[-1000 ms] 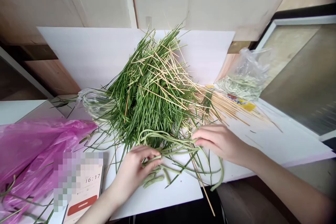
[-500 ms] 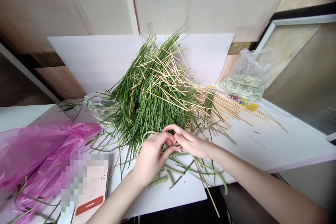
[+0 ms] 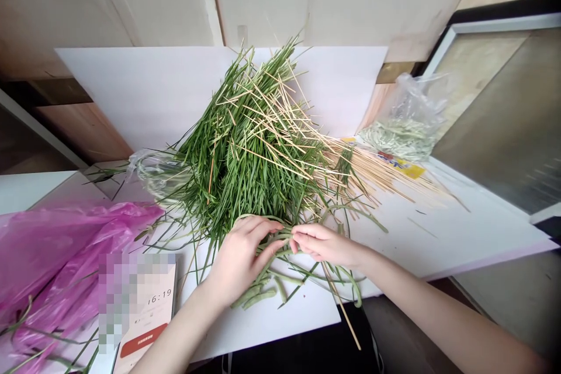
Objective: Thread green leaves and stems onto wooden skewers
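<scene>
You are working at one flat white table (image 3: pixel 464 239) before beige wall panels (image 3: pixel 263 0). Your loosely curled left hand (image 3: pixel 239 251) and pinching right hand (image 3: pixel 322 243) are holding long pale-green beans (image 3: pixel 270 237) near its front edge. One crumpled pink plastic bag (image 3: pixel 65 245) is lying leftward.

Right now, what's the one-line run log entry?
left hand: curled around long beans; right hand: pinching long beans; behind: green leaf heap, thin sticks

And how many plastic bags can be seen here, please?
3 clearly: a pink bag at left, a clear bag left of the grassy greens, and a filled clear bag at right rear. Yellow-printed packaging near it may be another; more may be hidden.
</scene>
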A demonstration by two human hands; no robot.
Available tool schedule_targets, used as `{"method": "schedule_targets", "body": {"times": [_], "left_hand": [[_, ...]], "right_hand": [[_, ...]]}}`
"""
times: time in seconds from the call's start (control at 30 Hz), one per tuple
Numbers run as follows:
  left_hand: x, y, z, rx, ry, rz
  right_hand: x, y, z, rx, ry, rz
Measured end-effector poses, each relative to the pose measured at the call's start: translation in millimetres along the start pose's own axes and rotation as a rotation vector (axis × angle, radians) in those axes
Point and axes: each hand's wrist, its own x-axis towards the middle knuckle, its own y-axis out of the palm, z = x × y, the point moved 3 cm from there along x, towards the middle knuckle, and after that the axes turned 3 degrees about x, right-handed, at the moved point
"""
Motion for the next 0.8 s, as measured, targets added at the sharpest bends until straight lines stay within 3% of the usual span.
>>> {"method": "schedule_targets", "body": {"times": [0.13, 0.27, 0.4, 0.5, 0.6, 0.7, 0.8], "left_hand": [[-1.0, 8.1, -5.4, 0.085, 0.019, 0.053], [-3.5, 8.7, -6.0, 0.142, 0.055, 0.031], [-5.1, 4.9, -9.0, 0.236, 0.175, -0.001], [-4.4, 2.7, -13.6, 0.214, 0.193, 0.062], [-5.0, 3.9, -18.9, -0.082, 0.014, 0.179], [-13.9, 13.9, -27.0, -0.697, -0.355, 0.286], [-31.2, 27.1, -41.8, -1.293, -0.725, 0.278]], "right_hand": [[0.7, 8.9, 6.0, 0.068, 0.030, 0.015], [-0.8, 12.4, 6.7, 0.096, 0.040, 0.023], [-1.1, 12.9, 4.4, 0.059, 0.034, 0.030], [-2.7, 11.1, 7.4, -0.005, -0.017, -0.022], [-10.6, 12.1, 16.0, -0.161, -0.098, -0.080], [-23.6, 19.7, 27.7, -0.363, -0.181, -0.105], [-38.0, 30.6, 40.9, -0.539, -0.329, -0.153]]}}
